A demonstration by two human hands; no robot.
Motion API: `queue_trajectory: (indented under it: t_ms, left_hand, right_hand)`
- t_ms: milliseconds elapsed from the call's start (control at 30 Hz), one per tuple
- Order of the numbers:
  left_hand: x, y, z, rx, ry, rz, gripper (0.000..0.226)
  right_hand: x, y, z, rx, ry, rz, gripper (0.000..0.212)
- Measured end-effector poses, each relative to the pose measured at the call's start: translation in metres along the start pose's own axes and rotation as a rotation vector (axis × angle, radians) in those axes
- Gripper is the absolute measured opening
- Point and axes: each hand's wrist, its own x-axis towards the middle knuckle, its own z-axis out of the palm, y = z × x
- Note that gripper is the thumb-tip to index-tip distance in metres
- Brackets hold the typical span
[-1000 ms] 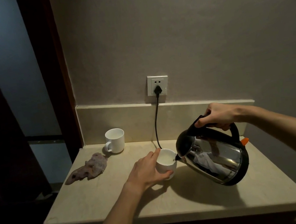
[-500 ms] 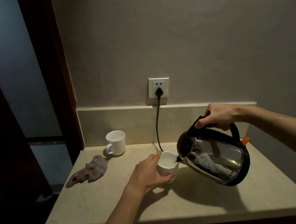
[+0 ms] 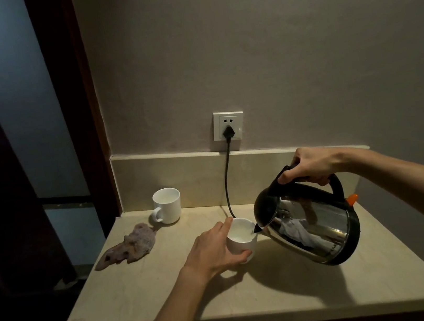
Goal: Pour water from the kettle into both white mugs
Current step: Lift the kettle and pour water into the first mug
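2 white mugs stand on a pale stone counter [image 3: 149, 301] in a dim room. At the middle of the counter, the near mug [image 3: 242, 241] is held by the person's left hand [image 3: 213, 250], whose fingers and thumb curl round its left and near sides. From the right, the right hand [image 3: 308, 165] grips the black handle on top of a shiny steel kettle [image 3: 311, 225], fingers wrapped fully round it. This kettle is lifted off the counter and tilted down to the left, so its black spout hangs just over the right edge of the near mug's rim. The inside of that mug looks pale; how full it is cannot be told. An orange tab shows at the kettle's far right side.

1 more mug, the far mug [image 3: 168, 205], sits upright at the far left of the counter near the backsplash, handle pointing left, well apart from both hands. Just to its near left lies a crumpled purple cloth [image 3: 130, 246]. On the wall behind, a white socket [image 3: 227, 126] holds a black plug, and its black cord [image 3: 227, 185] hangs down to the counter behind the near mug.
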Motion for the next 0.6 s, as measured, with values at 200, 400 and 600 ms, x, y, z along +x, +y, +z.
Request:
queue_trajectory:
  t_ms: [200,400,600]
  left_hand:
    - [0.0012,0.0010,-0.0033,0.007,-0.002,0.004,0.096]
    - [0.0006,0.0018,-0.0034,0.005,-0.004,-0.005,0.097]
    - [0.0009,0.0021,-0.0031,0.030,-0.003,-0.011,0.099]
  right_hand:
    - [0.0034,-0.0036,-0.0022,-0.041,-0.008,-0.003,0.048]
    - [0.0037,-0.0036,-0.0020,-0.048,-0.011,-0.012,0.049]
    - [0.0032,-0.0040,-0.0014,-0.064,-0.006,-0.003,0.051]
